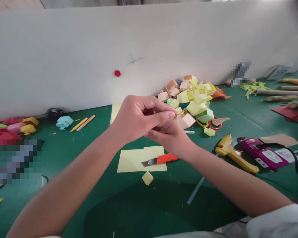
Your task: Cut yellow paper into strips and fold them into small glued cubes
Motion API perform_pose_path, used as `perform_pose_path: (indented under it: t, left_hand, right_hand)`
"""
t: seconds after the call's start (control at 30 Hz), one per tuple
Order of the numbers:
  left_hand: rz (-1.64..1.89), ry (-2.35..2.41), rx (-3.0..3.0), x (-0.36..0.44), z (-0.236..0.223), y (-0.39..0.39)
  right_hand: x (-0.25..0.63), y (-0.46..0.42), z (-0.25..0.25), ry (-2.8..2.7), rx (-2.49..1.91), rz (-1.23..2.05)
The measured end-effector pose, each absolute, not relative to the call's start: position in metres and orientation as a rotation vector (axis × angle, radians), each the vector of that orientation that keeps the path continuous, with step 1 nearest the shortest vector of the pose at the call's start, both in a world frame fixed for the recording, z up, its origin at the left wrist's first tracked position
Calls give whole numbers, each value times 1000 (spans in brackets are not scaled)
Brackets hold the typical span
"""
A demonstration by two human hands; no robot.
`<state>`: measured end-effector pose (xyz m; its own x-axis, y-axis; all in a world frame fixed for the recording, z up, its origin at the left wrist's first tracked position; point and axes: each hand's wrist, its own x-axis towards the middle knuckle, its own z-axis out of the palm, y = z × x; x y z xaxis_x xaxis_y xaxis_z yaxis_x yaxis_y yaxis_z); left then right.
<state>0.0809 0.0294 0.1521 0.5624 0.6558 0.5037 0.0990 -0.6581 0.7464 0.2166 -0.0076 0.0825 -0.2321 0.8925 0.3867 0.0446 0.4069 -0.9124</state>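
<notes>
My left hand (pixel 139 117) and my right hand (pixel 171 137) meet above the middle of the green table. Thumb and fingers are pinched together on both hands, and something small and thin shows by the left fingertips; its kind is hard to make out. The left hand covers most of the right fingers. Below them lies a pale yellow sheet of paper (pixel 130 162), with an orange utility knife (pixel 167 159) on it, blade exposed. A small cream paper piece (pixel 147 178) rests just in front of the sheet.
Behind my hands is a heap of folded paper pieces (pixel 195 99) near scissors (pixel 221 124). A yellow glue gun (pixel 235 153), a glue stick (pixel 196 190) and a purple corded device (pixel 263 153) lie right. Pencils (pixel 82 124) and coloured paper shapes (pixel 15 127) are left, before a white partition (pixel 76 56).
</notes>
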Motion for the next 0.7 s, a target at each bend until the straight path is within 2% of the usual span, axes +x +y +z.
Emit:
perform_pose_path:
  t: [0.4,0.7]
  left_hand:
    - [1112,635,2140,68,148,27]
    - [1097,733,2173,44,133,25]
  right_hand:
    - [239,-15,75,-1506,-960,987]
    - [278,-30,75,-1498,-1173,786]
